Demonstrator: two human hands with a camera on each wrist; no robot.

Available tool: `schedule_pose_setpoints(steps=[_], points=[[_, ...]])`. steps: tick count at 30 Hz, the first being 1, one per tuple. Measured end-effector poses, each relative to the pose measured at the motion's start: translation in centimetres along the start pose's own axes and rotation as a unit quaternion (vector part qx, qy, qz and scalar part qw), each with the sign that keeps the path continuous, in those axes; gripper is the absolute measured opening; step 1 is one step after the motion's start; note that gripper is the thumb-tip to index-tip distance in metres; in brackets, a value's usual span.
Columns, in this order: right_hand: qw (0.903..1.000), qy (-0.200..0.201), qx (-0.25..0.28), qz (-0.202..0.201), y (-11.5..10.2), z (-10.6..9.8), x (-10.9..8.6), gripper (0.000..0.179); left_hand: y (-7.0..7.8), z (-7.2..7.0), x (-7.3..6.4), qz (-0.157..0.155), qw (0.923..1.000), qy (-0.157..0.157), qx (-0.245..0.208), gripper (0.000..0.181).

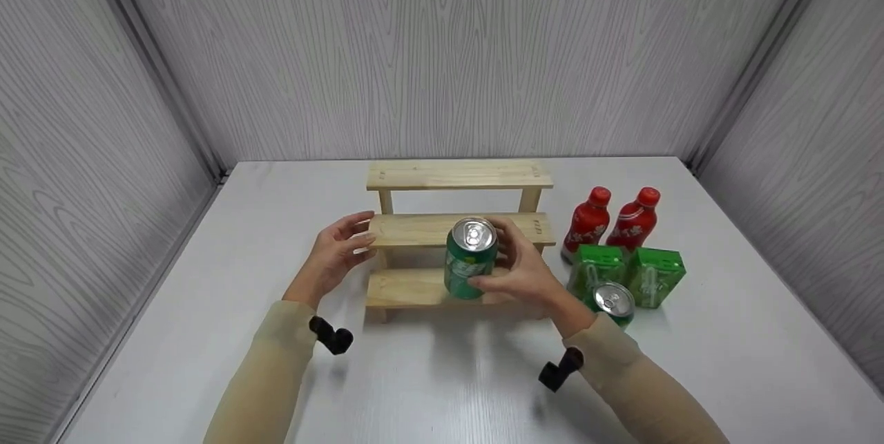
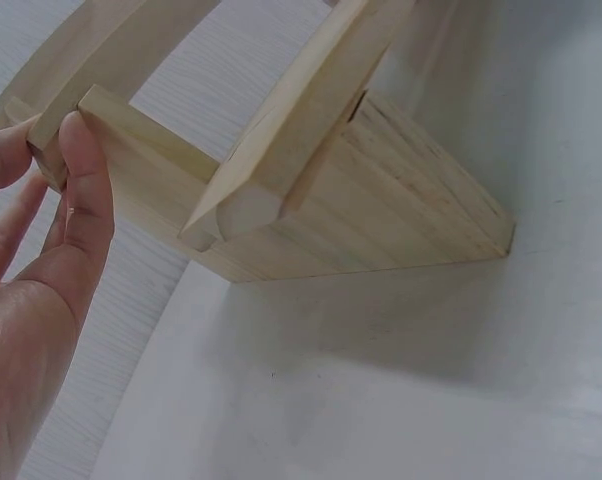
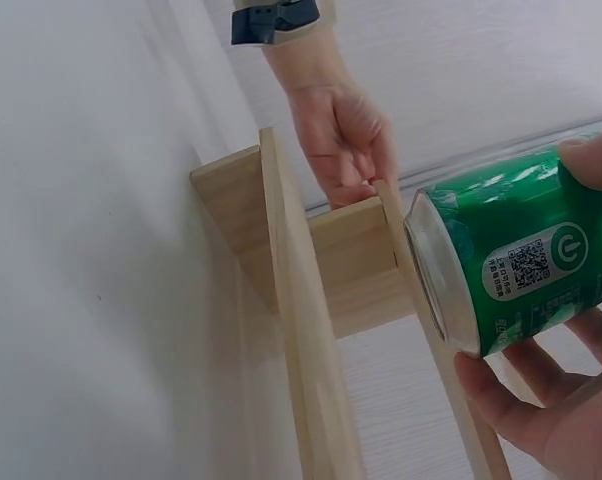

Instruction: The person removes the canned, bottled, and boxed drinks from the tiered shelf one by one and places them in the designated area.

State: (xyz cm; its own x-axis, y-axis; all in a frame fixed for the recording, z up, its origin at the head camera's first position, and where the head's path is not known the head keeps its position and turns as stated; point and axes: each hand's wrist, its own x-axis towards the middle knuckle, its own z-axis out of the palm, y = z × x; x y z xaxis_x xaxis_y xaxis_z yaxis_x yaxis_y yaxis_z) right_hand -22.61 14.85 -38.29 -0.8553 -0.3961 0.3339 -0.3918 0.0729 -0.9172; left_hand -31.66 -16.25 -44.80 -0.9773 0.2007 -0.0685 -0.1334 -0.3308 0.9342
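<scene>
A three-tier wooden step shelf [image 1: 414, 228] stands on the white table. My left hand [image 1: 333, 254] pinches the left end of its middle board between thumb and fingers; the left wrist view shows the fingertips [image 2: 81, 150] on that end. With my right hand [image 1: 518, 266] I grip a green soda can [image 1: 469, 261] around its side, top up, in front of the middle board. In the right wrist view the bottom of the can [image 3: 526, 250] is right at the edge of a board, and a printed code shows on its side.
To the right of the shelf stand two red bottles [image 1: 587, 223], with two green cartons [image 1: 656, 275] in front of them. Another green can [image 1: 613, 300] is nearest me, partly behind my right forearm. Grey wood-grain panels [image 1: 456, 50] enclose the table.
</scene>
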Motion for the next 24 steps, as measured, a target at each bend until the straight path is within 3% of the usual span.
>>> schedule_pose_setpoints(steps=[7,14,19,24], points=[[0.9985,0.022,-0.030,-0.041,-0.9,-1.2,-0.9,0.076,0.0,0.1,0.0,0.003,1.0000,-0.002,0.000,0.060],[0.9950,0.037,-0.016,-0.091,1.7,-3.1,-0.8,0.079,0.0,0.0,0.1,-0.003,1.0000,0.002,0.003,0.063],[0.9948,0.047,-0.008,-0.090,1.4,-4.1,-1.3,0.077,0.0,0.0,0.1,-0.007,0.9999,0.009,0.006,0.059],[0.9949,0.054,-0.034,-0.079,0.7,-5.2,-1.9,0.077,0.0,0.0,0.0,-0.003,1.0000,0.006,0.004,0.057]])
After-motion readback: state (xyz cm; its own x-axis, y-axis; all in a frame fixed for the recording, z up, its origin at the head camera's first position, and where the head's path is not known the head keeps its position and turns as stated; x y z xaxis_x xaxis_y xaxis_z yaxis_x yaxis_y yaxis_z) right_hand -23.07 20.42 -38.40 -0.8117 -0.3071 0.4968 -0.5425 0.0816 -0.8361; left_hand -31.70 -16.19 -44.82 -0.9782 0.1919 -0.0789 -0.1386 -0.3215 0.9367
